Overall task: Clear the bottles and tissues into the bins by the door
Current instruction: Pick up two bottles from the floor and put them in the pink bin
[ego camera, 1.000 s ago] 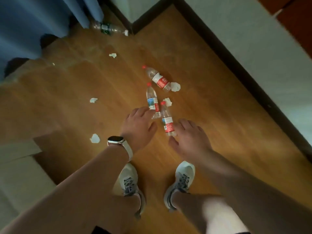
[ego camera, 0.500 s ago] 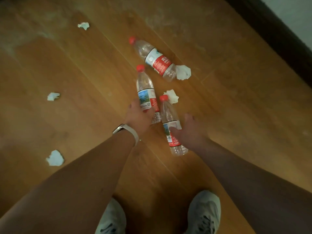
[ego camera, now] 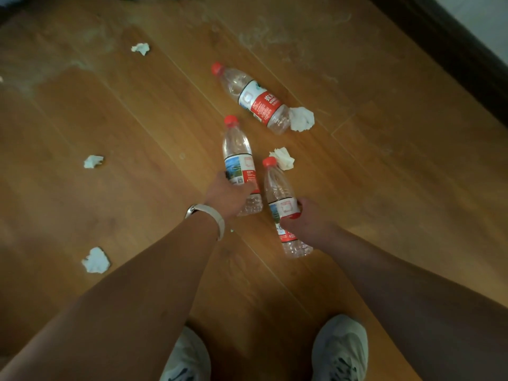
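Note:
Three clear plastic bottles with red caps lie on the wooden floor. My left hand, with a pale watch band on the wrist, is closed around the lower part of the middle bottle. My right hand grips the near bottle around its red label. The far bottle lies alone, with a crumpled white tissue touching its base. Another tissue sits by the near bottle's cap. More tissues lie to the left: the far one, the middle one and the near one.
A dark skirting board runs along the wall at the upper right. My two pale trainers stand at the bottom of the view. Dusty smears mark the floor at the top. No bin is in view.
The view has dropped closer to the floor. Both hands went from hovering over the bottles to closing around them, the left on the middle bottle and the right on the near one.

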Demonstrator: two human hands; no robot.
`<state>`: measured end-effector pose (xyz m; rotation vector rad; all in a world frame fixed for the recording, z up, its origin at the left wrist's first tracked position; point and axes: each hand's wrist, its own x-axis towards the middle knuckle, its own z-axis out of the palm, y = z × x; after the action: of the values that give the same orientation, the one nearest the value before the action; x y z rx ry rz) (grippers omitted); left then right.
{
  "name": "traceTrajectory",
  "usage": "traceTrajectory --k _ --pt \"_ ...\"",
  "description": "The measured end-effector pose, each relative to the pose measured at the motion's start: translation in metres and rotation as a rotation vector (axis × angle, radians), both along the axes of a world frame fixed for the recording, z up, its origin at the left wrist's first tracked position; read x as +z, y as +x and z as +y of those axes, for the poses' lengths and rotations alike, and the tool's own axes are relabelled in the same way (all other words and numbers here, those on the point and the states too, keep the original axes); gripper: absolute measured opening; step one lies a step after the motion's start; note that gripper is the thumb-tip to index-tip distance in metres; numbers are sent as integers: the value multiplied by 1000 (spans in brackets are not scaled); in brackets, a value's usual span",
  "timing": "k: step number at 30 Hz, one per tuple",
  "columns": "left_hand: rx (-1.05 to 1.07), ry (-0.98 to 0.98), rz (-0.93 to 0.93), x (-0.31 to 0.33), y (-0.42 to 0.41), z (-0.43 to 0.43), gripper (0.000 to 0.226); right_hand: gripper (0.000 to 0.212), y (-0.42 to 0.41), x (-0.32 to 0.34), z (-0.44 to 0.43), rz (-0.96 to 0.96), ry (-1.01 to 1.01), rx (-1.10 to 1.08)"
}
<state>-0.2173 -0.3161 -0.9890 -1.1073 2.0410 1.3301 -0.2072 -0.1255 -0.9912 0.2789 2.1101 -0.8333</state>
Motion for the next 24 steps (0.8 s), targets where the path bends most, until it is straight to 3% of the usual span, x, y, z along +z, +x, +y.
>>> traceTrajectory --k 6,11,15,24 --pt "-32 4 98 51 5 -13 47 45 -15 45 -2 49 -48 -22" --pt "-38 -10 190 117 7 -21 64 39 -31 111 -9 168 -115 -24" --pt "-39 14 307 179 7 -28 64 41 -39 170 -17 288 -161 -56" --pt "-43 34 437 381 24 -42 64 42 -30 373 -26 368 -259 -116"
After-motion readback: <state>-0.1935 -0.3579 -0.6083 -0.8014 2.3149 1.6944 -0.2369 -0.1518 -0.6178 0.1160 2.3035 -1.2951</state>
